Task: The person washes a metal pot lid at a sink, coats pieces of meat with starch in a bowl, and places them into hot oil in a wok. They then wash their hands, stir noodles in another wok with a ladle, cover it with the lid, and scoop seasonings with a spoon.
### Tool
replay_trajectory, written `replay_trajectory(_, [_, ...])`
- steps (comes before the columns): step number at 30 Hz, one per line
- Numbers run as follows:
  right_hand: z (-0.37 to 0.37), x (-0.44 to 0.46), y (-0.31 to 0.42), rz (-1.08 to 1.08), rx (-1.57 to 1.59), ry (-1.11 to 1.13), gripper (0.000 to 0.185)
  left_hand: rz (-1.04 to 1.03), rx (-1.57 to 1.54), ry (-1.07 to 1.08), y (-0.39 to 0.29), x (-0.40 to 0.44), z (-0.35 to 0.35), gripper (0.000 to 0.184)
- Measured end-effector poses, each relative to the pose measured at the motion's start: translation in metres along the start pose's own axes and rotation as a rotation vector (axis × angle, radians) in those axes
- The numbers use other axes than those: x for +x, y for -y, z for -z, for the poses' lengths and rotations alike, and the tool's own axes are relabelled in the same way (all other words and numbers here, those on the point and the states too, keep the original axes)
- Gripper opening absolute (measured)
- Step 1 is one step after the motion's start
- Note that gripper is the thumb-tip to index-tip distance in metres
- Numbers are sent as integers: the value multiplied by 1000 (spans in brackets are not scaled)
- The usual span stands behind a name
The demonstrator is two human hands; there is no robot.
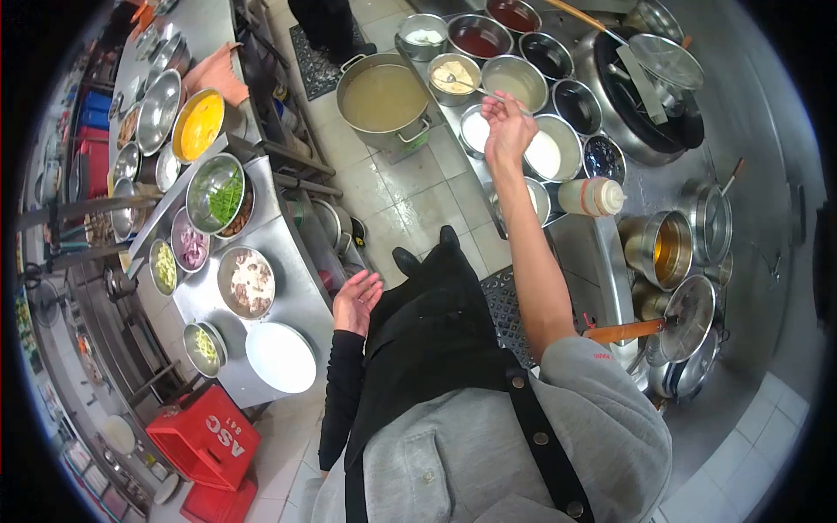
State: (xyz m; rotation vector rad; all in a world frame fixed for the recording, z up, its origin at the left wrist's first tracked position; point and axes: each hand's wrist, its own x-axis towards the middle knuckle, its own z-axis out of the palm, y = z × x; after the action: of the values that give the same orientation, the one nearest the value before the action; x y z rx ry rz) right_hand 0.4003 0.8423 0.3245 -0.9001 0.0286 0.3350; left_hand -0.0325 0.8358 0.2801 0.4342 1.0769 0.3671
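My right hand (510,132) grips the handle of a spoon (475,88) above the row of seasoning containers. The spoon's bowl end lies at a metal container of pale yellow paste or powder (448,71). Below that hand are a container of white contents (547,155) and another partly hidden by the wrist. A squeeze bottle (593,197) lies near my forearm. My left hand (356,301) hangs by the black apron with its fingers stretched out, holding nothing. Closest to it is a white plate (281,357) on the left steel table.
Bowls of green vegetables (218,199), red onion (190,240) and meat (252,282) crowd the left table. A large stockpot (384,103) stands on the floor ahead. To the right are a wok (649,131) and strainers. A red crate (205,436) sits lower left; another person's legs show at the top.
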Motion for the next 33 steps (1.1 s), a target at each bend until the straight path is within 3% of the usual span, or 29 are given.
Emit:
replay_trajectory(9, [-88, -143, -7, -209, -107, 405, 27, -41, 25, -22, -6, -14, 0, 33])
replay_trajectory(15, [-142, -273, -59, -386, -223, 735, 23, -60, 23, -88, -2, -16, 11, 30])
replay_trajectory(17, [-142, -304, -83, -367, -479, 905, 20, -65, -7, -98, 2, -15, 13, 29])
replay_trajectory(20, [-135, -307, -85, 257, -666, 1067, 15, -86, -34, -90, -1, -11, 17, 28])
replay_trajectory(21, [-134, -296, -71, 310, -720, 1045, 13, -90, -34, -84, -5, -12, 16, 27])
replay_trajectory(25, [-133, -222, -23, 57, -668, 658, 19, -56, 20, -41, -10, -5, 14, 28])
replay_trajectory(30, [-116, -57, 9, 305, -568, 352, 28, -5, 32, -44, -14, 11, 11, 32])
replay_trajectory(33, [-116, 38, -10, 385, -629, 224, 29, 33, 126, -85, -22, 22, -1, 32])
